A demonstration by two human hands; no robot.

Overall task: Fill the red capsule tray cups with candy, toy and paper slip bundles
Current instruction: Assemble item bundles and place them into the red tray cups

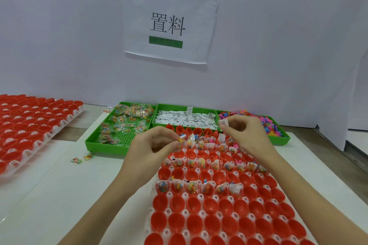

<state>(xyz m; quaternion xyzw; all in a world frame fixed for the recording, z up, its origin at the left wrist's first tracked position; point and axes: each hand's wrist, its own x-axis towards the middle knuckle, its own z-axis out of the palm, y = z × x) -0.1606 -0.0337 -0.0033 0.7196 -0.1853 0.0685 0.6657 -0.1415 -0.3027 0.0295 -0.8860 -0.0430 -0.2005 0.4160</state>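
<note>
The red capsule tray (219,211) lies in front of me, with several cups in its far rows holding candy, toy and paper bundles (207,188). My left hand (159,143) pinches a small candy packet with a toy (182,139) above the tray's far rows. My right hand (245,131) pinches a white paper slip (223,122) just in front of the slip tray. Three green trays stand behind: candy packets (123,123), paper slips (185,119) and coloured toys (274,127).
A second tray of red cups (29,125) sits at the left. A loose candy packet (81,159) lies on the white mat (79,195). A white wall with a printed sign (169,24) stands close behind the trays.
</note>
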